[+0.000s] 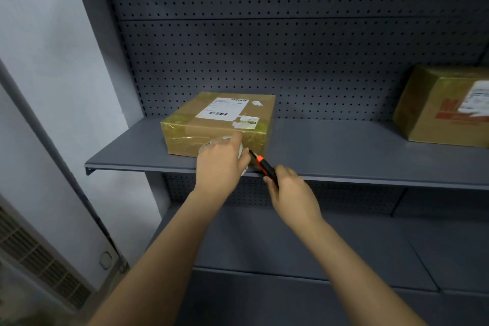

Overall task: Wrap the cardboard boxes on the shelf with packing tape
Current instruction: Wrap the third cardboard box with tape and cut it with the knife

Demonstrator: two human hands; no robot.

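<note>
Item: cardboard box (222,119), flat on shelf (330,151), front face taped. Left hand (222,164) curls round tape roll (211,143) against that face; right hand (291,190) clamps utility knife (264,164), blade at the tape. Step: severing the strip (judged). Next: clean slice clear of the fingers, then second box (439,108).

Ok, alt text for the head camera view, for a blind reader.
A left hand holds a roll of clear tape against the front of a cardboard box on a grey shelf, while the right hand holds an orange-and-black utility knife, tip beside the roll. A second box sits far right.
</note>
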